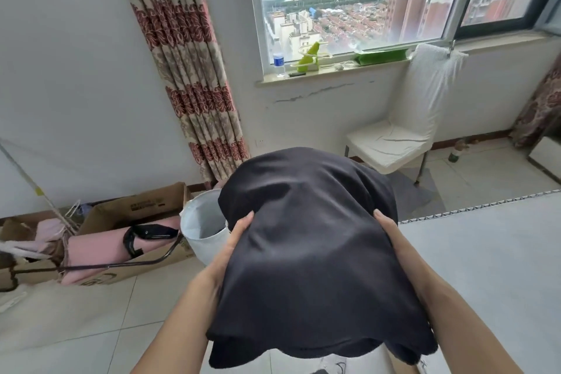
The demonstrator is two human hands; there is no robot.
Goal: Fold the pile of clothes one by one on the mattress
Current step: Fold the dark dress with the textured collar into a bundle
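Over a tiled floor (pixel 91 328) beside the grey mattress (pixel 485 252), both hands, fingers seemingly underneath, carry a folded black garment (pixel 309 246).
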